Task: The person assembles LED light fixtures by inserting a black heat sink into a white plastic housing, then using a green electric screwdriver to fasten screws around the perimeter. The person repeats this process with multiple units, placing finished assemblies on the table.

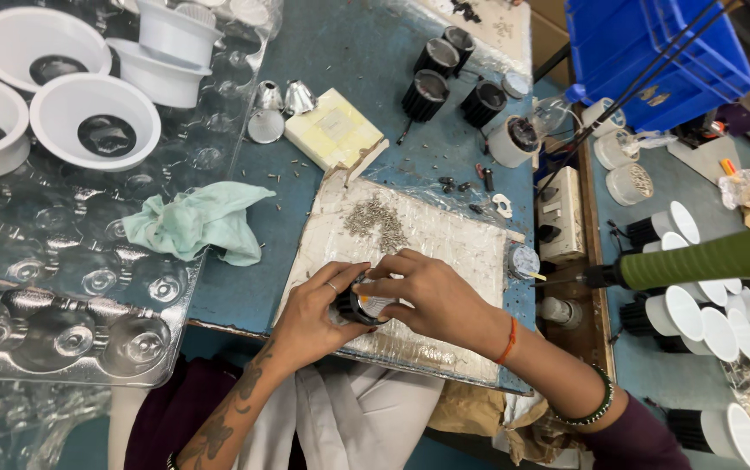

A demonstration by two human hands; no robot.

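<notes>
View from above of a blue desk (366, 52) with two bare hands at work near its front edge. The left hand (309, 309) and right hand (431, 296) meet over a pale, plastic-wrapped board (444, 252). Between them they grasp a small black round lamp part (359, 305), left fingers (340, 277) curled round its side, right fingers (392, 265) pinched over its top; both hands are closed on it. The part sits just above the board's near edge.

A heap of small screws (376, 222) lies on the board, just beyond the hands. A crumpled mint-green cloth (196, 222) lies to the left, beside clear plastic trays (61, 287). White lamp housings (92, 117) stand on the trays at far left. A cream box (333, 130) and black finned parts (444, 74) sit farther back. At right, a green-handled driver (706, 259) hangs over more white-faced lamps (688, 313), well apart from the hands. A blue crate (645, 61) is at top right.
</notes>
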